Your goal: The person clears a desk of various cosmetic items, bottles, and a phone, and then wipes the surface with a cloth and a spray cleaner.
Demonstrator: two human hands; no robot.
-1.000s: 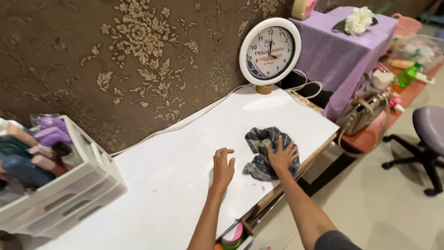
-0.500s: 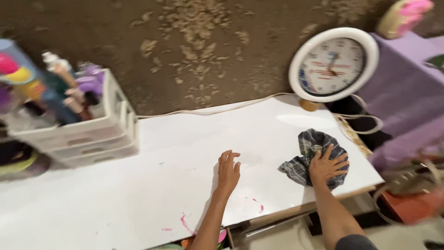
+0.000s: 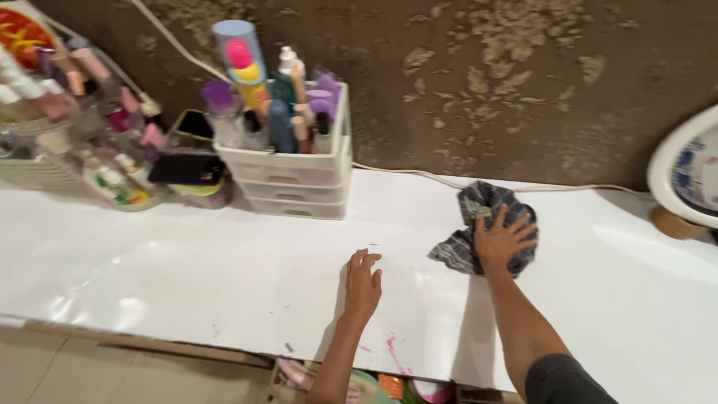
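White bench [image 3: 187,277]: I see pink smears near its 6 o'clock edge.
Checked cloth [image 3: 479,224]: bunched at 2 o'clock from my left hand [image 3: 362,284].
Hands: right hand [image 3: 502,241] presses the cloth, fingers spread; left hand flat, empty.

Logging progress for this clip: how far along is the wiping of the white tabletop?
Partway, it seems. The right hand presses a dark checked cloth flat on the white tabletop, and the area around it looks free of marks. The left hand rests open on the surface. Pink smears near the front edge remain unwiped.
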